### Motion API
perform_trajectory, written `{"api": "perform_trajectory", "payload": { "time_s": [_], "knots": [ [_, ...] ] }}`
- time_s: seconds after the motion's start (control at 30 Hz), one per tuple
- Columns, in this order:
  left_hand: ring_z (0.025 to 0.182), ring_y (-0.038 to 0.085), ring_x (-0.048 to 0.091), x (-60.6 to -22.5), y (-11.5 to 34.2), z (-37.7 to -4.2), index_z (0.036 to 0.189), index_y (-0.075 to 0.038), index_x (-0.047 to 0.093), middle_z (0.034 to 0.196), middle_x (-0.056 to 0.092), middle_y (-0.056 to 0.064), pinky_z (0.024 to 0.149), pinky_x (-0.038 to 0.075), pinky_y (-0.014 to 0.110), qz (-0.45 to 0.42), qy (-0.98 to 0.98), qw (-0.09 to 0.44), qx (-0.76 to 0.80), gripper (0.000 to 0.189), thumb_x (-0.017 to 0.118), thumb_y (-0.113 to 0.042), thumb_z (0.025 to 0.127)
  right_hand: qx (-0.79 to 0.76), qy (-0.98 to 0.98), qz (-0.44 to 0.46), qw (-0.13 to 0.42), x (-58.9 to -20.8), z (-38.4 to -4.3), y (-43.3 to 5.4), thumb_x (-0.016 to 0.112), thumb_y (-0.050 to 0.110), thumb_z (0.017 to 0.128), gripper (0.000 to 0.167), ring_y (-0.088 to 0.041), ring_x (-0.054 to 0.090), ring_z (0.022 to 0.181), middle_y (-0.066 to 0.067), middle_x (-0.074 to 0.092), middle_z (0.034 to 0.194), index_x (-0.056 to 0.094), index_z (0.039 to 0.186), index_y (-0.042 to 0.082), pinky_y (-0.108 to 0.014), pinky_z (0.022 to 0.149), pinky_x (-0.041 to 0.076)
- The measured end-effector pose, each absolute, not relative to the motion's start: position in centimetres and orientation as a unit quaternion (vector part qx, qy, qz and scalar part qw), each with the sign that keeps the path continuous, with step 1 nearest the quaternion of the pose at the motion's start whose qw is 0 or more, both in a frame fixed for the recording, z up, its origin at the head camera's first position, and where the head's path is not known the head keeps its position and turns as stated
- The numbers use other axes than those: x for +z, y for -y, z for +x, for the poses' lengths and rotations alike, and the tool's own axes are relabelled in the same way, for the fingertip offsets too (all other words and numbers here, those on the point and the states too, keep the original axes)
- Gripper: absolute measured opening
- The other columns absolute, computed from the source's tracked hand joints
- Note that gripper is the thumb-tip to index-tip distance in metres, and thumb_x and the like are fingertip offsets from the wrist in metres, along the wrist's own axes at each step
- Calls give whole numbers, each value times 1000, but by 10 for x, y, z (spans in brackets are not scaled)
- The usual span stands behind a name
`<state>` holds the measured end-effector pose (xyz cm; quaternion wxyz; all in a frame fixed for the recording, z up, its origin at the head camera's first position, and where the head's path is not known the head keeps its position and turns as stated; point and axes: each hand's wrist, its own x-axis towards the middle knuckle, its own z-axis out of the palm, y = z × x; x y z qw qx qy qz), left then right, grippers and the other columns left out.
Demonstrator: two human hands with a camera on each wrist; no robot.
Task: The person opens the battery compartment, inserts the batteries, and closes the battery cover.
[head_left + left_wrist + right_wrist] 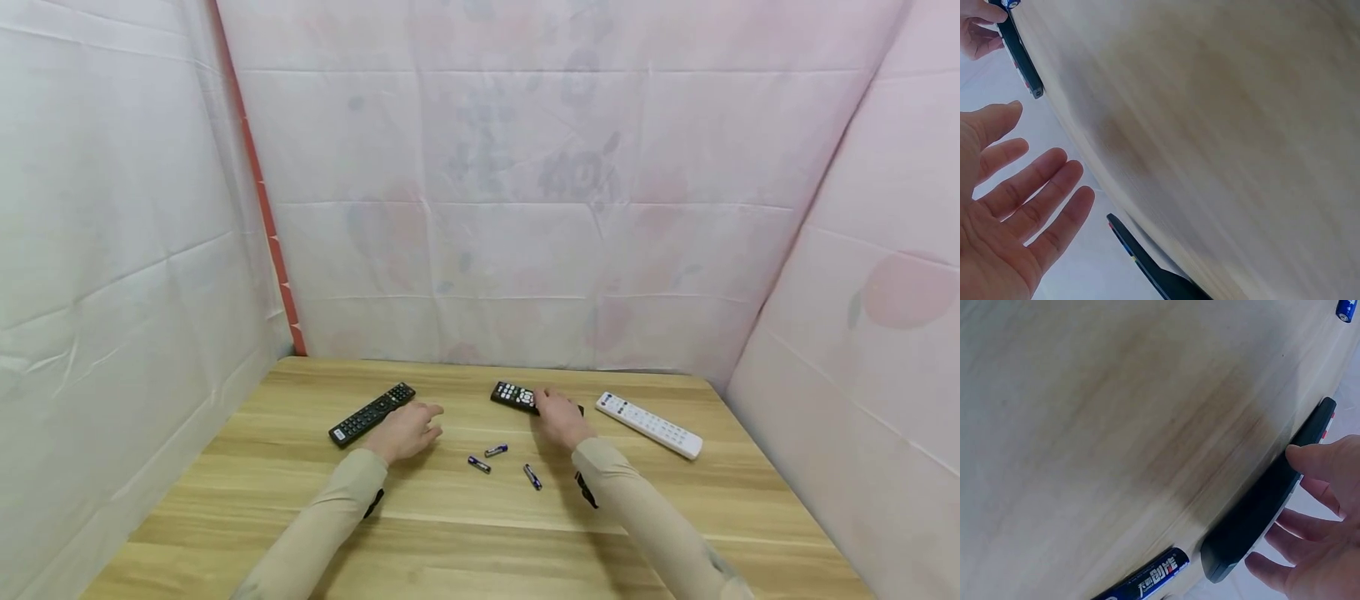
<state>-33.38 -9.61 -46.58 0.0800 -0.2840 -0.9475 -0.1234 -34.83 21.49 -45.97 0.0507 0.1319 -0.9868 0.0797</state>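
My right hand (561, 418) grips a black remote control (513, 396) near the back of the table. In the right wrist view the thumb lies on this remote's (1254, 503) near side, with the fingers along the other side. My left hand (405, 432) hovers beside a second black remote (363, 421), which lies slantwise at the left. Its fingers are spread and hold nothing in the left wrist view. Between the hands lie three blue-and-silver batteries: one battery (479, 465) at left, another battery (496, 451) just behind it, a third battery (532, 477) nearer the right forearm.
A white remote control (651, 426) lies slantwise on the right part of the wooden table (450, 550). Pale sheeting (510, 250) hangs along the back and both sides of the table. A dark strap (587, 490) shows under the right wrist.
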Motion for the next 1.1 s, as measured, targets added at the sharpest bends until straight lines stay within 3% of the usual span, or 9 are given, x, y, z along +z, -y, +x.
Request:
{"api": "perform_trajectory", "payload": {
  "time_s": [0.2,0.43,0.7,0.97,1.1],
  "knots": [
    [102,24,69,-465,96,-332,129,-6,61,123,68,13,90,57,40,-284,947,71,-129,39,64,-26,96,127,981,139,55,-461,-345,-210,70,10,90,23,-34,62,97,-18,61,105,55,107,3,-47,87,55],
    [103,24,69,-468,95,-331,129,-5,62,123,68,13,94,55,40,-293,944,77,-129,38,64,-24,96,175,975,133,37,-461,-340,-204,71,6,88,23,-28,62,88,-12,61,97,52,101,6,-41,78,57],
    [104,24,68,-464,93,-331,128,-6,62,122,68,12,94,55,40,-298,943,77,-129,38,65,-24,95,190,972,136,38,-460,-339,-206,72,6,87,24,-27,61,91,-13,62,101,53,101,5,-41,81,56],
    [99,22,69,-463,90,-332,122,-7,66,113,72,9,88,57,37,-311,941,84,-106,33,64,-26,95,229,964,128,35,-455,-339,-203,73,14,88,38,-37,61,111,-21,64,120,55,120,6,-52,97,51],
    [98,20,70,-461,87,-332,118,-8,68,111,73,7,88,57,35,-311,940,98,-98,30,66,-27,95,237,963,124,38,-451,-340,-200,72,16,89,40,-37,60,114,-21,63,123,55,125,7,-54,98,50]
  ]
}}
